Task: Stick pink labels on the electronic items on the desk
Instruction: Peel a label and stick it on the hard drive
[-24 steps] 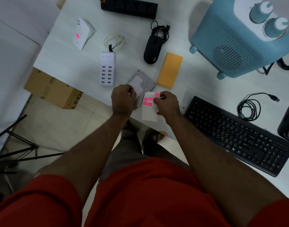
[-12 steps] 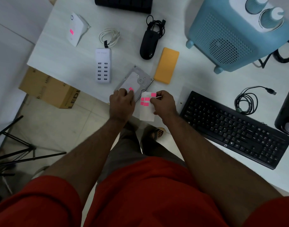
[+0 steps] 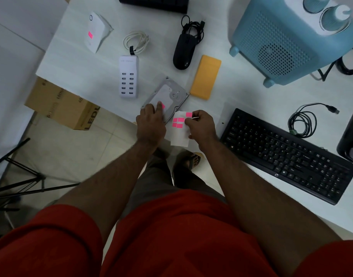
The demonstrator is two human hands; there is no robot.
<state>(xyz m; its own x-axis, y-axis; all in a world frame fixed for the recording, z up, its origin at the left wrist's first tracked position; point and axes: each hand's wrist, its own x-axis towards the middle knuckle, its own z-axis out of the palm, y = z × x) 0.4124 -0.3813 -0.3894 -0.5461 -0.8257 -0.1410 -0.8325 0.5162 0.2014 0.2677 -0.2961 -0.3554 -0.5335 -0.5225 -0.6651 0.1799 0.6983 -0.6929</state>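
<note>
Pressing a pink label (image 3: 163, 106) onto the hard drive (image 3: 167, 96) near the worktop (image 3: 87, 62) front edge: left hand (image 3: 150, 124), fingers extended flat, nothing clamped. Right hand (image 3: 201, 124) pinches the label sheet (image 3: 178, 128) just beside the drive; several pink labels remain on it. White device (image 3: 95, 32) at far left already carries one. USB charger (image 3: 128, 76), mouse (image 3: 183, 51), yellow power bank (image 3: 206, 76), keyboard (image 3: 287, 154) unlabelled.

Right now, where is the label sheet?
In the head view, the label sheet is pinched in the right hand at the desk's near edge, between hard drive and keyboard.
</note>
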